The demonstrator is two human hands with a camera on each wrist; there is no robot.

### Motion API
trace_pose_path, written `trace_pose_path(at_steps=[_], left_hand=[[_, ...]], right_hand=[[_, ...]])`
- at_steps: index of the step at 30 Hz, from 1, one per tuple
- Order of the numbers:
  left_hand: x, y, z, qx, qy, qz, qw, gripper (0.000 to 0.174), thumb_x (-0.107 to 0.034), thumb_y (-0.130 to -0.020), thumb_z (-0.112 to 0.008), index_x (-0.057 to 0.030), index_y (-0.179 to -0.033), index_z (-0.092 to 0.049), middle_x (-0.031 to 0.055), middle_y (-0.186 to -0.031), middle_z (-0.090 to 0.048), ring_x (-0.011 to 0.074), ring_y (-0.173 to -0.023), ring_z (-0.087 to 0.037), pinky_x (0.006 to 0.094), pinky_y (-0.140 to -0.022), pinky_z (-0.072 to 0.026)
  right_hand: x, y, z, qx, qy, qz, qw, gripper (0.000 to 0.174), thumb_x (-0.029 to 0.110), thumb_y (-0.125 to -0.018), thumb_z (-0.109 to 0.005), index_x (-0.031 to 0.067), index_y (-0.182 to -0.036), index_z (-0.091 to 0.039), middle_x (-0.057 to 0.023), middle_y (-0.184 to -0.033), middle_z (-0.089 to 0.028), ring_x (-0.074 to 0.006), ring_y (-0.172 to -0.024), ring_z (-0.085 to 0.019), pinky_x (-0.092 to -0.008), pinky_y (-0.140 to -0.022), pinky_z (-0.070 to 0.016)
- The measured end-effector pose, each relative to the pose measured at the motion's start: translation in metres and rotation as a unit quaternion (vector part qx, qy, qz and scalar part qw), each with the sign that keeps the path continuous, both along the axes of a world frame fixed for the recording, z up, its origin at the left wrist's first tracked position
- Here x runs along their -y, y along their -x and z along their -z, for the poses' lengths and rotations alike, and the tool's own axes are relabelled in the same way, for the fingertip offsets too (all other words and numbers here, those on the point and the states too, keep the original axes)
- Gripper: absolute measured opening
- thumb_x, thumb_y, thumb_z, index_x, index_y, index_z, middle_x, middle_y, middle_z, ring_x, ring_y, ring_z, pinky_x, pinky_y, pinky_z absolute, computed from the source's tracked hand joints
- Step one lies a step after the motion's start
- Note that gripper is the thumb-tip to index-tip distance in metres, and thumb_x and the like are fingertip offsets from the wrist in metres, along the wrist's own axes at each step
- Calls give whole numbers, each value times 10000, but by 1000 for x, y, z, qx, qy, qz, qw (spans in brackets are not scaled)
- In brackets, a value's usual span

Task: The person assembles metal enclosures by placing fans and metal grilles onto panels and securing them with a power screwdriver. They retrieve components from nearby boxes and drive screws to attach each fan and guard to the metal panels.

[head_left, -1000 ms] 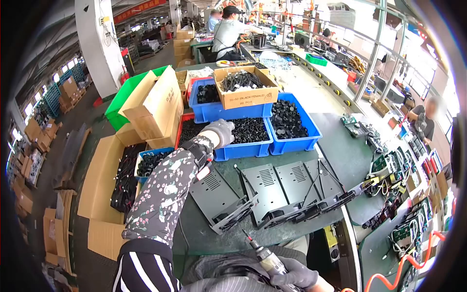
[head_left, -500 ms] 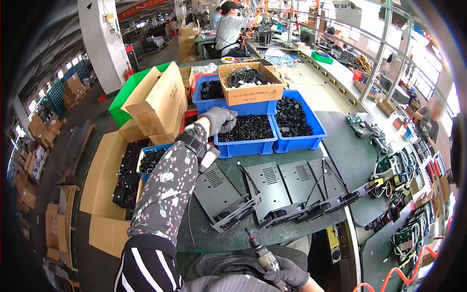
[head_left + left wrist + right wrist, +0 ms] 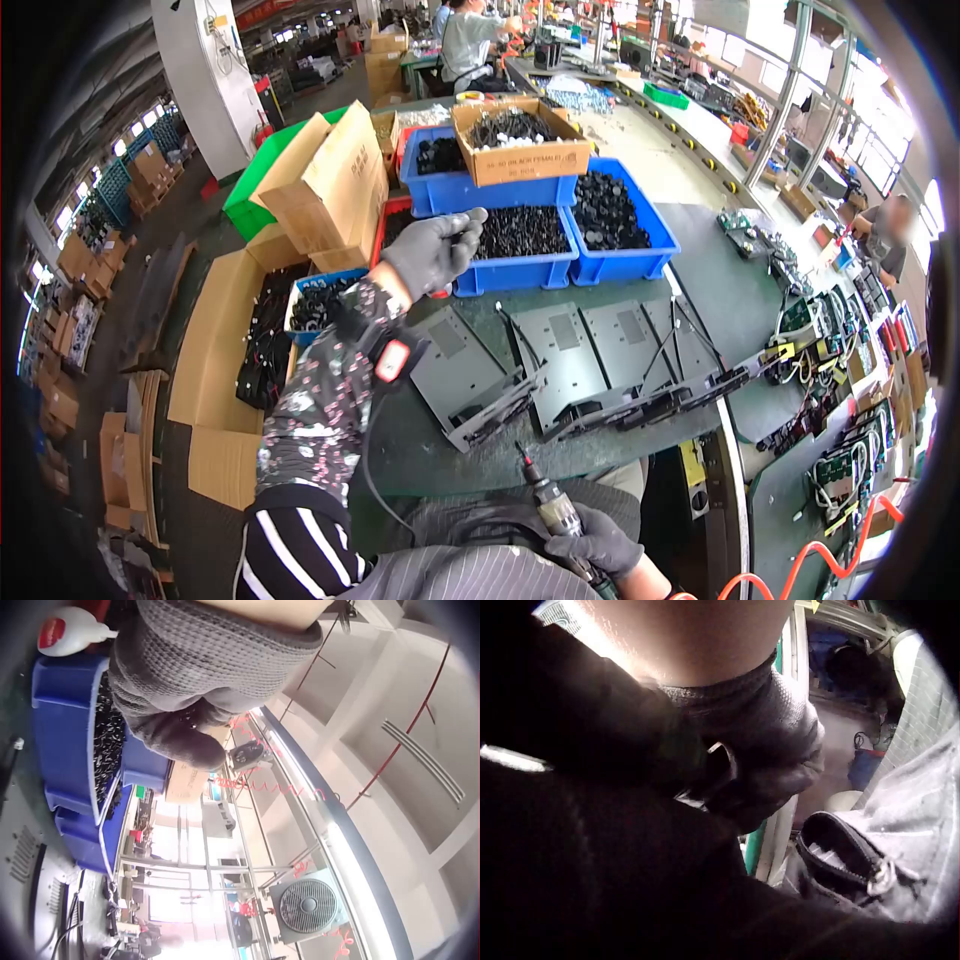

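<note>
My gloved left hand [image 3: 430, 255] is raised at the near left corner of a blue bin of small black screws [image 3: 515, 232], its fingers curled in toward the thumb. In the left wrist view, tiny glints like those screws show between the curled fingers; most of what they hold is hidden. Low in front of my body, my gloved right hand [image 3: 600, 545] grips a power screwdriver [image 3: 556, 512] by its body, bit pointing up and away. Between the hands on the green table lie several black metal panels [image 3: 562, 350] with vent slots and attached cables.
A blue bin of round black parts [image 3: 610, 215] stands at the right, and a carton of cables [image 3: 525, 150] sits on another blue bin behind. Cardboard boxes [image 3: 325, 190] stand at the left. Circuit boards [image 3: 830, 340] line the right side, near an orange coiled hose [image 3: 800, 560].
My left hand has drawn back from the screw bin toward me and risen, fingers curled. The right hand still holds the screwdriver low. The head view has tilted downward.
</note>
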State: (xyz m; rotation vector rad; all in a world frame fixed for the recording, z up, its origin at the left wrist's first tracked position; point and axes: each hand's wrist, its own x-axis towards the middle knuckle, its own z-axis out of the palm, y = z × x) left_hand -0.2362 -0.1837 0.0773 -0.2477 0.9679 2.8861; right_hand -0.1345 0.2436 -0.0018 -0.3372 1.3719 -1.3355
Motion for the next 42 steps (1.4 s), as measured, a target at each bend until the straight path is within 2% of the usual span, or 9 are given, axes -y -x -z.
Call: trace_pose_path(at_steps=[5, 9, 14, 18, 23, 35, 37, 39, 42], left_hand=[[-40, -103, 10, 92, 155, -43, 983, 285, -141, -956, -433, -35, -1210, -508, 0, -877, -589, 53, -710, -560, 178, -568, -494], [-51, -176, 50, 112, -3, -79, 991, 371, -51, -914, -429, -15, -1283, -441, 128, -1129, -599, 198, -891, -641, 267, -700, -564], [-92, -223, 71, 92, 53, -75, 992, 362, -216, -933, -526, 3, -1216, -474, 57, -983, -594, 74, -743, -561, 174, -554, -469], [-134, -221, 56, 169, 273, -76, 944, 306, -285, -956, -500, -10, -1029, -611, -8, -768, -593, 18, -557, -492, 137, -477, -354], [-144, -221, 54, 183, 294, -39, 937, 326, -303, -951, -495, -18, -1065, -604, -15, -767, -593, 6, -560, -502, 135, -442, -340], [-154, -218, 43, 168, 361, -21, 917, 424, -393, -896, -569, -13, -1081, -594, -34, -728, -568, 10, -543, -462, 138, -464, -324], [-150, -218, 48, 43, 371, 33, 927, 453, -405, -892, -574, -6, -1106, -578, -55, -735, -531, 10, -555, -416, 140, -500, -303], [-156, -220, 51, 63, 296, 39, 952, 421, -358, -900, -580, 2, -1116, -561, -72, -736, -477, 16, -582, -370, 154, -526, -289], [-152, -218, 67, 137, 501, -119, 846, 349, -101, -817, -651, 23, -1123, -537, -64, -674, -430, 27, -595, -402, 185, -548, -383]], right_hand=[[-3, -2, 1, -88, -52, -13, 995, 544, 262, -716, -781, -6, -1114, -523, -25, -912, -553, -124, -822, -501, -279, -764, -433], [-1, -2, 1, -13, -4, 11, 1000, 538, 227, -722, -773, -4, -1131, -509, -18, -933, -547, -113, -840, -493, -270, -778, -433], [14, 6, -40, 103, 57, -55, 992, 505, 243, -729, -754, -38, -1074, -515, -58, -883, -615, -126, -769, -581, -255, -696, -480], [23, -5, -31, 69, 112, -93, 987, 520, 282, -699, -775, -24, -1053, -549, -73, -858, -613, -142, -756, -586, -275, -690, -478], [35, -3, -49, 22, 51, -118, 992, 685, 314, -597, -840, -22, -1103, -524, -46, -874, -584, -105, -738, -548, -240, -664, -457], [26, -3, -41, -7, 79, -154, 985, 610, 295, -664, -783, -21, -1129, -546, -101, -901, -612, -161, -793, -591, -305, -716, -476], [23, -5, -38, -8, 96, -147, 984, 604, 281, -666, -783, -19, -1132, -544, -88, -892, -609, -153, -757, -587, -302, -689, -478], [18, -7, -35, -11, 114, -143, 983, 598, 268, -668, -784, -17, -1135, -541, -76, -882, -606, -145, -722, -582, -298, -663, -480], [8, -6, -37, -3, 19, -84, 996, 599, 249, -677, -782, -23, -1148, -530, -62, -913, -601, -131, -778, -563, -287, -709, -471]])
